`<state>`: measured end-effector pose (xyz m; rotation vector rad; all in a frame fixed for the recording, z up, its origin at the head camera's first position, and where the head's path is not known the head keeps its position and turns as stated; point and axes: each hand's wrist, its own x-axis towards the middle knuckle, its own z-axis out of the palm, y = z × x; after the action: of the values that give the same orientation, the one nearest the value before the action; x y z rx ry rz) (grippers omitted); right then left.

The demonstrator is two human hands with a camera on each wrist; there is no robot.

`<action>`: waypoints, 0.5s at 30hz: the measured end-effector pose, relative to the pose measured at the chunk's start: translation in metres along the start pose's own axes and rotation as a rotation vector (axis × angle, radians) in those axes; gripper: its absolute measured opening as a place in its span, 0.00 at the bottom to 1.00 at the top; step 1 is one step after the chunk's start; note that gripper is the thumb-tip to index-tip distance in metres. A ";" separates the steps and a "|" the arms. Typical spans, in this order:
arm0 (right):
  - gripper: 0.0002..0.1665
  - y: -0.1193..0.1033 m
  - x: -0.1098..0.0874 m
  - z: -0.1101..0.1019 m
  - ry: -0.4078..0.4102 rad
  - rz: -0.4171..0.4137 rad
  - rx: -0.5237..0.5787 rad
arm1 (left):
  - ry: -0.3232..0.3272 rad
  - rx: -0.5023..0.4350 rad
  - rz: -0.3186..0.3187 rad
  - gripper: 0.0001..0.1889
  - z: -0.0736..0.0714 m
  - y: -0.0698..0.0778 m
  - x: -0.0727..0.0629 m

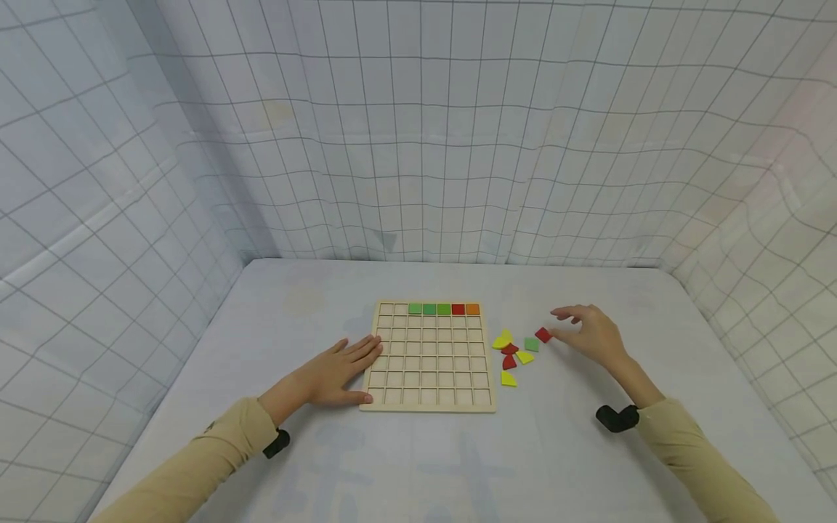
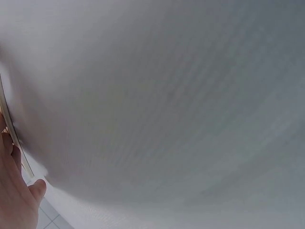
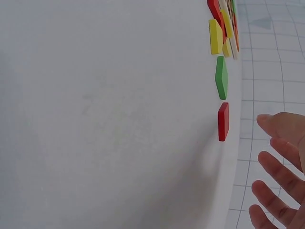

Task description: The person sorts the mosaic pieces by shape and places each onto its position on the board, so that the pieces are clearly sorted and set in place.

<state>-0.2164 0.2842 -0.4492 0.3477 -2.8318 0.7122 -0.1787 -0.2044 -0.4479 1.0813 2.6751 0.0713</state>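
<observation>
A wooden grid board (image 1: 428, 409) lies flat on the table. In its far row sit green tiles (image 1: 429, 309), a red tile (image 1: 458, 309) and an orange tile (image 1: 473, 309). My left hand (image 1: 338, 372) rests at the board's left edge with fingers spread; the left wrist view catches only part of that hand (image 2: 19, 191). Above the table, my right hand (image 1: 591, 335) hovers with parted fingers just right of a loose red square tile (image 1: 543, 335). The right wrist view shows this red tile (image 3: 223, 121) apart from the hand (image 3: 281, 171), which holds nothing.
Between board and right hand lie a loose light green tile (image 1: 532, 344), several yellow pieces (image 1: 508, 379) and red pieces (image 1: 509, 362) with curved edges, some overlapping. A white cloth covers the table (image 1: 314, 290). Grid-patterned curtains (image 1: 418, 145) hang behind and at both sides.
</observation>
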 end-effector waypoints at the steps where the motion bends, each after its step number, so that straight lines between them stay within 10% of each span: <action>1: 0.22 0.001 -0.001 0.000 -0.003 0.007 0.001 | -0.002 0.000 -0.001 0.48 0.000 0.000 0.000; 15: 0.25 0.010 -0.013 -0.001 -0.047 0.108 0.018 | -0.005 -0.003 -0.005 0.49 0.002 -0.001 0.001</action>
<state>-0.2062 0.2956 -0.4564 0.2176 -2.9088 0.7601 -0.1798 -0.2046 -0.4502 1.0720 2.6727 0.0713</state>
